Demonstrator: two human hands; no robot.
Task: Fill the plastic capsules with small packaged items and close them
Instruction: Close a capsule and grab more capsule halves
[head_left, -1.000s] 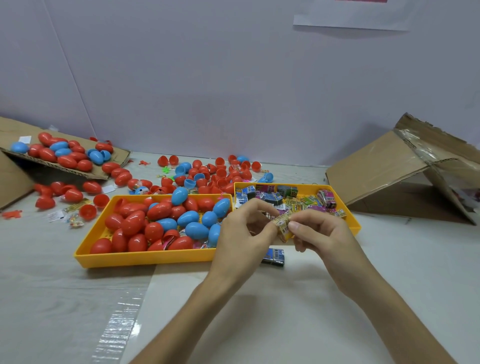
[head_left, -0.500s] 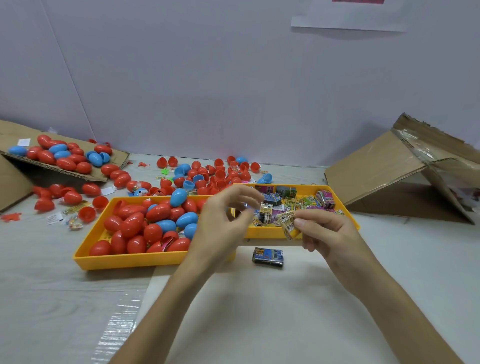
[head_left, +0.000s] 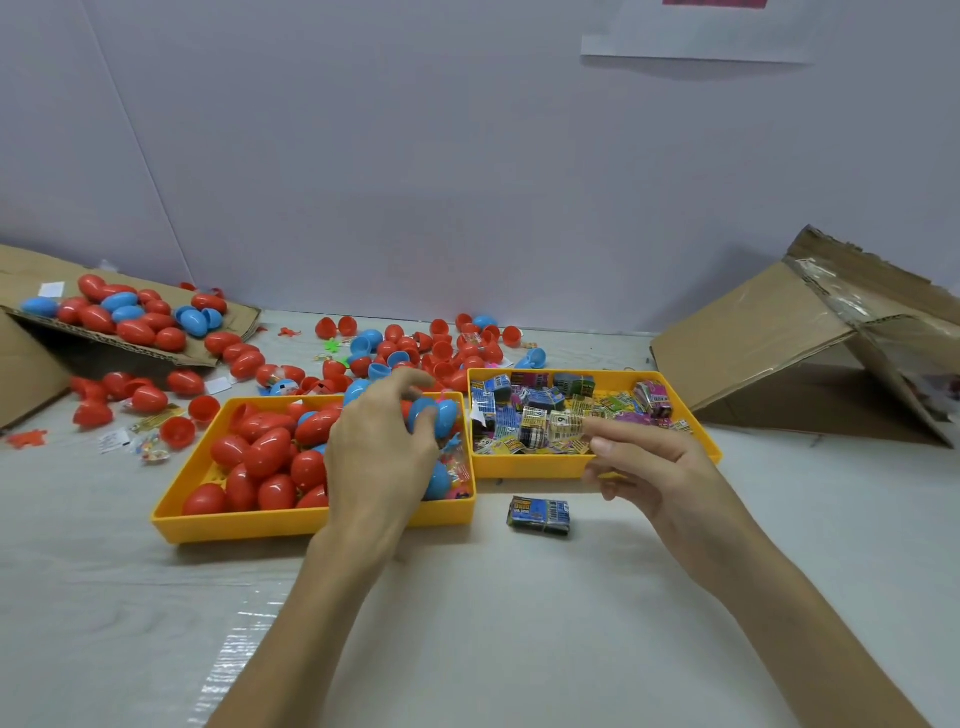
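Two hands are on my screen, and I begin at their fingertips. The fingers (head_left: 428, 414) of the left hand (head_left: 379, 447) are curled around a blue capsule (head_left: 448, 419), with the thumb above it. This capsule is at the back right corner of the left tray (head_left: 311, 526). I cannot tell if it is lifted or if it lies on the pile.

The right hand (head_left: 660, 462) pinches a small packet (head_left: 563, 426) between thumb and index finger. The other fingers are loosely bent below it and hold nothing. The packet is pale yellow with black print, and it is over the front part of the right tray (head_left: 530, 467).

The left tray is yellow and holds many closed capsules, most of them red and a few blue. The right tray, also yellow, touches it side by side and is full of colourful packets (head_left: 540, 405). One dark blue packet (head_left: 538, 514) lies alone on the table (head_left: 519, 623), just in front of the right tray and between the two hands.

Behind the trays, many loose capsules and open halves (head_left: 431, 348) are scattered near the wall. At the far left, more red and blue capsules lie on a cardboard flap (head_left: 228, 332). At the far right stands an open cardboard box (head_left: 769, 353). A white paper (head_left: 701, 36) hangs on the wall above.
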